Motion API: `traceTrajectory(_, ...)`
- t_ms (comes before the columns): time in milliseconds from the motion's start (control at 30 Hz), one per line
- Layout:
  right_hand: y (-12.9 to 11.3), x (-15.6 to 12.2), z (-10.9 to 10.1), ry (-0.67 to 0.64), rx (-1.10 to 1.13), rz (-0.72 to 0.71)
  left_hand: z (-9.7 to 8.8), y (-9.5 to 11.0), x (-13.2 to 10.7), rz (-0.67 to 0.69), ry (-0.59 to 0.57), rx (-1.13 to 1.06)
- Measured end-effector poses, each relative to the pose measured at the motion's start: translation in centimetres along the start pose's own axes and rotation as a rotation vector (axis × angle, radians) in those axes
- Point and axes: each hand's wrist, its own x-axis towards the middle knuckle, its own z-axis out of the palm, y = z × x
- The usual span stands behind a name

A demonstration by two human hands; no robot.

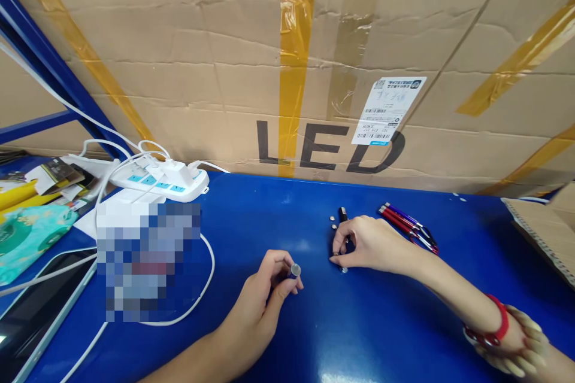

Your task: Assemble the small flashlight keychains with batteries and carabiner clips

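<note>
A tall expanse of brown cardboard (215,42) rises behind the worktop (269,209), creased crosswise and bearing bold black "LED" lettering (308,146) along its lower part. Amber tape (296,42) runs down its middle, with further strips slanting at either side. A white printed label (389,111) is stuck over the letter D. At left stands a blue frame post (49,60), joined by a crossbar (36,125). Another piece of cardboard (539,233) sits at the right edge. The glossy blue worktop reflects pale light (345,368) near the bottom.
</note>
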Motion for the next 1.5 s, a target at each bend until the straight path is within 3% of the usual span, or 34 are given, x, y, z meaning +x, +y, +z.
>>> traceTrajectory(133, -0.9, -0.3, 0.1, -0.001, 0.119, -0.036, 0.2, 0.0, -0.2, -0.017, -0.026, -0.006)
traceTrajectory(333, -3.7, -1.4, 0.9, 0.059, 0.548, -0.178, 0.1, 0.3, -0.4, 0.011, -0.072, 0.025)
traceTrajectory(467, -4.4, -1.8, 1.3, -0.010, 0.698, -0.150, 0.0, 0.6, -0.4, 0.015, -0.064, 0.107)
traceTrajectory(600, -4.5, -1.7, 1.6, -0.029, 0.712, -0.108, 0.0, 0.6, -0.4, 0.058, -0.066, 0.164)
traceTrajectory(700, -4.5, -1.6, 1.7, 0.033, 0.681, -0.110, -0.1, 0.6, -0.4, 0.060, -0.061, 0.173)
traceTrajectory(800, -4.4, -1.7, 1.6, 0.128, 0.627, -0.250, -0.2, 0.6, -0.3, 0.061, -0.040, 0.178)
traceTrajectory(933, -4.1, -2.2, 1.7, 0.191, 0.306, -0.531, -0.3, 0.4, -0.2, 0.072, -0.027, 0.177)
traceTrajectory(1067, -4.3, -2.5, 1.9, 0.234, 0.041, -0.623, -0.2, 0.1, -0.2, 0.060, -0.062, 0.185)
traceTrajectory(1167, -4.1, -2.2, 1.5, 0.208, 0.111, -0.578, -0.1, -0.1, -0.2, 0.059, -0.057, 0.169)
traceTrajectory(1267, -2.5, -1.4, 0.7, 0.285, 0.112, -0.437, -0.1, -0.1, 0.0, 0.039, 0.017, 0.153)
traceTrajectory(1367, 0.1, -0.3, 0.3, 0.378, -0.193, -0.234, -0.3, 0.1, 0.1, -0.004, 0.082, 0.145)
traceTrajectory(1500, 2.6, 0.9, 0.5, 0.309, -0.383, -0.096, -0.4, 0.0, 0.0, -0.038, 0.103, 0.134)
